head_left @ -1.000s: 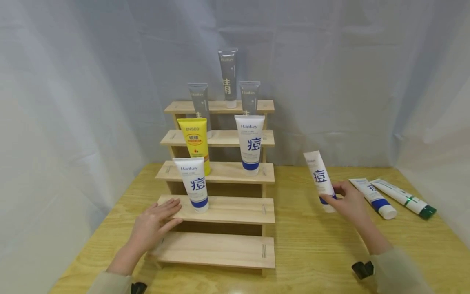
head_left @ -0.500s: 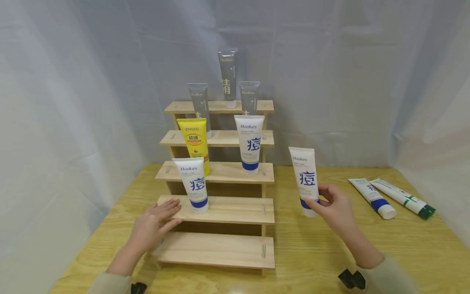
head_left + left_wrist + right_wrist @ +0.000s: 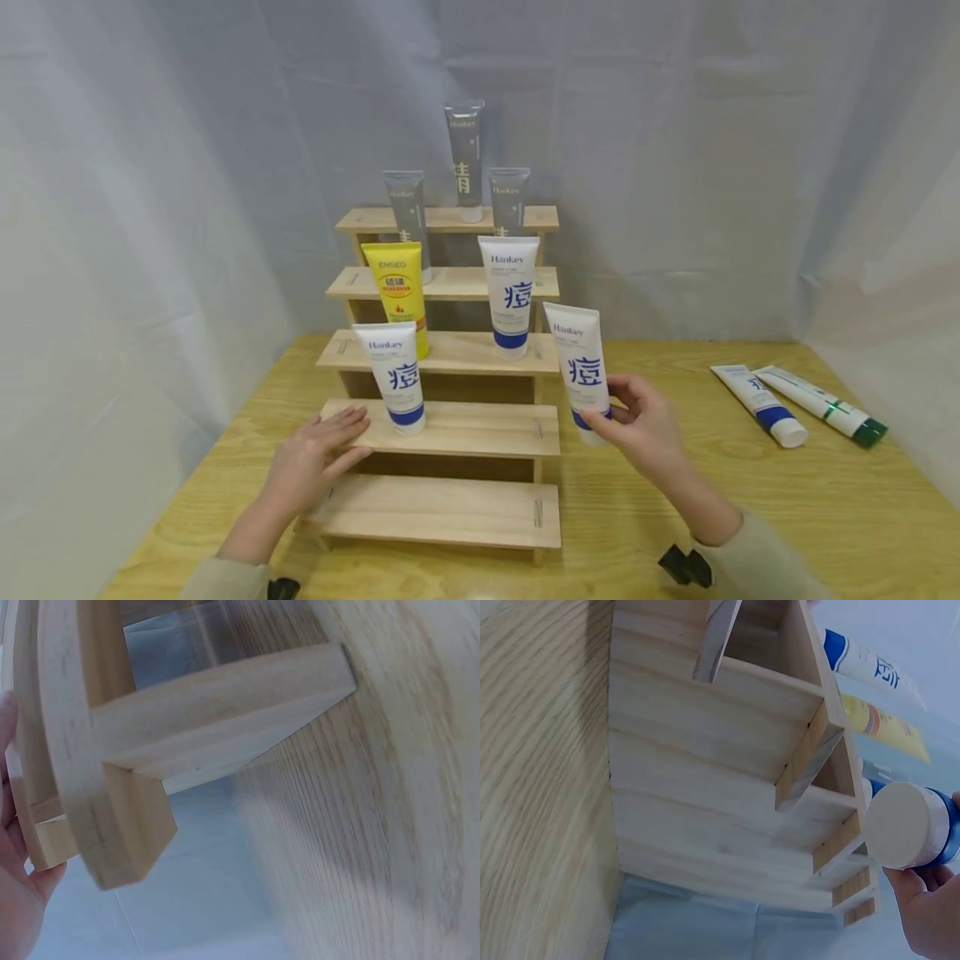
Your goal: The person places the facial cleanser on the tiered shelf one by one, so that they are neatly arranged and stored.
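My left hand [image 3: 318,450] lies at the left end of the wooden stepped rack's second-lowest shelf [image 3: 480,425], fingers stretched over its top and thumb along the front edge. In the left wrist view part of that hand [image 3: 19,907] shows beside the boards. My right hand [image 3: 645,429] pinches a white squeeze tube [image 3: 581,358] with blue lettering near its capped end. The tube stands nearly upright, cap down, just right of the rack; its white cap [image 3: 900,825] faces the right wrist camera. Another such tube [image 3: 393,375] stands on the shelf beside my left hand.
Higher shelves bear a yellow tube [image 3: 397,287], a white-and-blue tube [image 3: 510,292] and several grey tubes [image 3: 467,162]. On the table [image 3: 645,533] at right lie a white-and-blue tube [image 3: 761,406] and a green-capped tube [image 3: 825,404]. A pale curtain [image 3: 675,167] hangs behind.
My right hand has carried the white-and-blue tube leftward to the rack's right side, turning its front toward the head camera. My left hand has stayed on the shelf.
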The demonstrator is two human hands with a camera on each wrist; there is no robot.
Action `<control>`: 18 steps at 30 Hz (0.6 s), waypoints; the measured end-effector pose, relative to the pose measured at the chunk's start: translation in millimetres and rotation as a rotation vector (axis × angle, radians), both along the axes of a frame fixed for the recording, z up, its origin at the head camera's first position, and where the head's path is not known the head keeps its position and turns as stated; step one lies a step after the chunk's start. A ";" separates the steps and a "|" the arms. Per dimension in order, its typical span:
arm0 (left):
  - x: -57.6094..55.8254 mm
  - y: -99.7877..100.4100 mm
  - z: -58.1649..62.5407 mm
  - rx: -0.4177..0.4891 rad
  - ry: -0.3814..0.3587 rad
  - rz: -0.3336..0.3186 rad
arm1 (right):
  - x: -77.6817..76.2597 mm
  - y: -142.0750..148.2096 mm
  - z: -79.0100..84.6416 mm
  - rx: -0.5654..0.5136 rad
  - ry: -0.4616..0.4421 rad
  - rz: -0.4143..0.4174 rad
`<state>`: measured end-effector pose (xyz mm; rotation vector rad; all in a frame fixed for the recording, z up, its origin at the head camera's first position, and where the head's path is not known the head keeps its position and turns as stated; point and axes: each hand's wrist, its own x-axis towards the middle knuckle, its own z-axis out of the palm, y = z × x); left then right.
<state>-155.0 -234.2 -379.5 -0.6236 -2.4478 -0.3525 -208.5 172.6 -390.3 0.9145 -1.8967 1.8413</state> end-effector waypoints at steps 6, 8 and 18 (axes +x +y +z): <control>0.0 -0.1 -0.2 0.006 -0.001 -0.005 | 23.1 -26.6 37.8 -0.008 0.002 -0.065; -0.1 -0.2 -0.3 0.008 0.000 -0.006 | 28.8 -33.5 47.0 -0.017 -0.022 -0.068; 0.3 0.3 0.0 0.008 -0.001 -0.002 | 2.2 -49.5 15.0 -0.038 0.035 -0.077</control>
